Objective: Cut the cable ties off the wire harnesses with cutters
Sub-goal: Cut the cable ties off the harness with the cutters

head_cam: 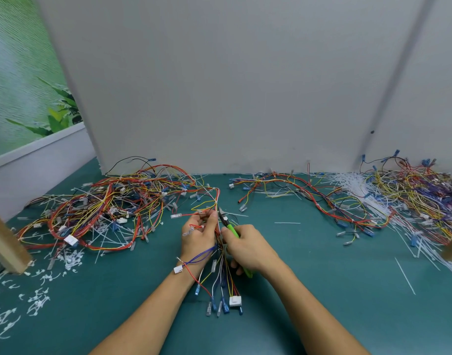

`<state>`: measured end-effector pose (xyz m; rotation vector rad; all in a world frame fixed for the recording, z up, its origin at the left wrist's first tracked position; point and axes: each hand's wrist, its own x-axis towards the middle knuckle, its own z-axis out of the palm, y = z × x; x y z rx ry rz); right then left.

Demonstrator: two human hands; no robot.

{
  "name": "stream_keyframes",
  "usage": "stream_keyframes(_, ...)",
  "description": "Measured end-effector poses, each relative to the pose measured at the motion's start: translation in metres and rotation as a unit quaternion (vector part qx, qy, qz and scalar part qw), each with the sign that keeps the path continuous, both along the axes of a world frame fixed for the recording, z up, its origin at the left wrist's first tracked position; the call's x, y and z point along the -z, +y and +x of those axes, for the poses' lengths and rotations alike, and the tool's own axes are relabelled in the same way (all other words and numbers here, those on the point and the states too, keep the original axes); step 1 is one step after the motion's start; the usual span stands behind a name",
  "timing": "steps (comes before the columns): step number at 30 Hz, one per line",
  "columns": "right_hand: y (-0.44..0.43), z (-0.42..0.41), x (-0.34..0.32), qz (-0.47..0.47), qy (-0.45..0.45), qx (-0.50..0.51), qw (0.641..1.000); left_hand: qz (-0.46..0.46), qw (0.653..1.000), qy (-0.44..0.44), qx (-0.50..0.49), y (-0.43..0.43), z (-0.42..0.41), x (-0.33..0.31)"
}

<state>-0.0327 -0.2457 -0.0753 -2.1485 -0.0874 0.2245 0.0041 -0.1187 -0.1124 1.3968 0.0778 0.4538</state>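
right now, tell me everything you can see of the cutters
The cutters are small, with bright green handles, plastic by the look, and a dark metal head tapering to a point. The right hand grips the handles and hides most of them; one green end sticks out below the palm. They are tilted above the table, tip pointing away and left, at the wire harness that the left hand holds. Whether the blades are open is too small to tell.
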Motion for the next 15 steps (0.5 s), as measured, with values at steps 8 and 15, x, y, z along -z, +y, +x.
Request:
stream_keyframes(8,-0.001,0.0002,-0.0006,-0.025,-0.001,0.0,1.0,-0.002,1.0,-0.003,0.004,-0.0002,-0.0004,0.0004)
stream_keyframes(15,0.0006,0.0014,-0.0003,0.007,0.013,-0.009,1.0,-0.009,1.0,0.0,0.016,-0.0002,-0.0006,0.0008)
